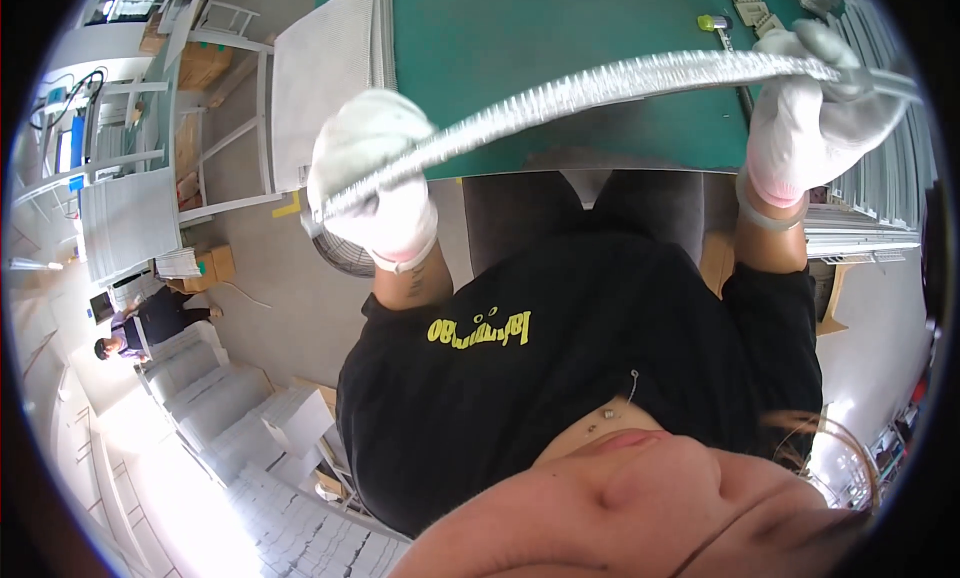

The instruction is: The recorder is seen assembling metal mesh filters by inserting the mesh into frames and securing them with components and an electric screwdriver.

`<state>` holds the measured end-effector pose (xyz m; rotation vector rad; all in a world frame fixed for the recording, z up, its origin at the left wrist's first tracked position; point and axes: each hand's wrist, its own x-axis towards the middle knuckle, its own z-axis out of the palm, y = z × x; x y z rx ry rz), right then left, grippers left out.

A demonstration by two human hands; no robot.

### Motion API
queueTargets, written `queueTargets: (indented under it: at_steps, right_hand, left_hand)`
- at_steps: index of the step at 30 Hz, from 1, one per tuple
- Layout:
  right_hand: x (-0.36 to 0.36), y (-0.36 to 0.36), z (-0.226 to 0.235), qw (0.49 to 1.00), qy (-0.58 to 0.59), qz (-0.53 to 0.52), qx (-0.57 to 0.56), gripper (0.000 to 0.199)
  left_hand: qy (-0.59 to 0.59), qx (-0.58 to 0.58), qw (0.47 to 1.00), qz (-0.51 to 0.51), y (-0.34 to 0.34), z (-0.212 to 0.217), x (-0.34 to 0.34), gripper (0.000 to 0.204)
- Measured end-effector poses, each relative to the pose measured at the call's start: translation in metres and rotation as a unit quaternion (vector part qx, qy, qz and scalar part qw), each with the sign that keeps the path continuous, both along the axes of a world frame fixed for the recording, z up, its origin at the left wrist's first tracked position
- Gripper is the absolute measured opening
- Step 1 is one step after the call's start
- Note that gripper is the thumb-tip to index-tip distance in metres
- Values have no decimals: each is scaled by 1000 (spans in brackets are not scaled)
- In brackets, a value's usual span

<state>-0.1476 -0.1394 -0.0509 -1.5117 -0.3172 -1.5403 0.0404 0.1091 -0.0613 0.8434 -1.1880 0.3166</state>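
A: Where's the ribbed silver strip (590,85)?
B: Spanning left hand (370,148) to right hand (795,128), partly over green tabletop (520,28).
A: Grip?
B: Left pinches one end, right curls tight around it near the other.
A: Long axis?
B: From left hand, rightward and forward; neither hand nearer, both touching.

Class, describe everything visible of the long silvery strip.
The long, narrow strip looks metallic, shiny and finely ribbed. It appears bowed, though the lens may exaggerate that. It slants across the picture, partly in front of the green tabletop, right end higher, held near both ends by the gloved left hand and right hand.
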Motion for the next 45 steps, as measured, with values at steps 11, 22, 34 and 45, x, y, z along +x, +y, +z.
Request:
queueTargets:
  at_steps: [11,22,34,45]
  right_hand:
    - [16,-41,127,807,424,-83,-402,41]
    - [13,-36,169,667,432,-22,-607,48]
    - [43,-11,147,738,417,32,-530,39]
    - [63,-19,118,774,351,18,-526,39]
  left_hand:
    - [51,115,985,121,-11,-8,39,12]
    - [-12,247,932,265,16,-5,59,30]
    - [56,180,960,207,-5,16,18,56]
    - [16,14,934,358,-30,2,20,29]
